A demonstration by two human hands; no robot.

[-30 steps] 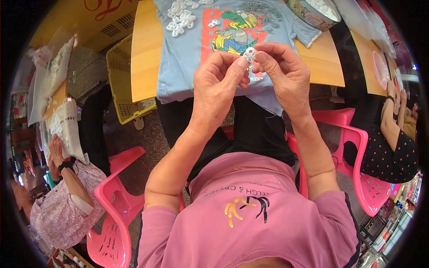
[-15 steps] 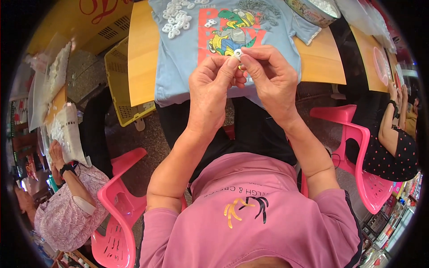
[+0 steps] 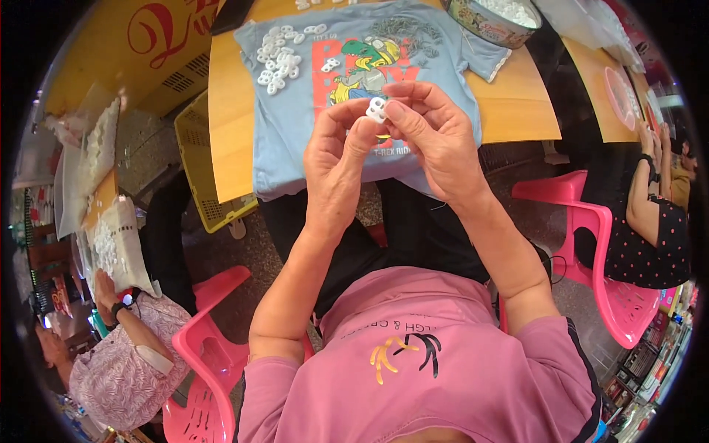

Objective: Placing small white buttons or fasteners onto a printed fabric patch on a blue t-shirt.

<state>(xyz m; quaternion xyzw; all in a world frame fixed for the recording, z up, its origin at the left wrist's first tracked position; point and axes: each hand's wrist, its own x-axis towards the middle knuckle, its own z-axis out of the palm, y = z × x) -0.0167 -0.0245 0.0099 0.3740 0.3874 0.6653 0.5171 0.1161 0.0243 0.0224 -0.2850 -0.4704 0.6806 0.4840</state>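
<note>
A small white plastic piece with round holes (image 3: 377, 110) is pinched at the fingertips of both my hands, above the printed front of a light blue T-shirt (image 3: 284, 148). My left hand (image 3: 336, 151) grips it from the left, thumb against forefinger. From the right, my right hand (image 3: 439, 144) closes on it with thumb and fingers. Beyond my hands, a loose pile of similar white pieces (image 3: 279, 65) lies on the shirt's left side. One small white cluster (image 3: 330, 65) sits apart on the print. Several small grey pieces (image 3: 421, 37) are scattered at the shirt's far right.
The shirt lies spread on a wooden table (image 3: 517, 111). A round tin (image 3: 491, 28) full of white pieces stands at the far right. Left of the table is a yellow plastic crate (image 3: 193, 140). Other people work at both sides, on pink chairs (image 3: 591, 214).
My hands have come a little nearer and left with the white piece, which now shows its holes more fully. The view has shifted slightly, uncovering more pieces at the table's far edge.
</note>
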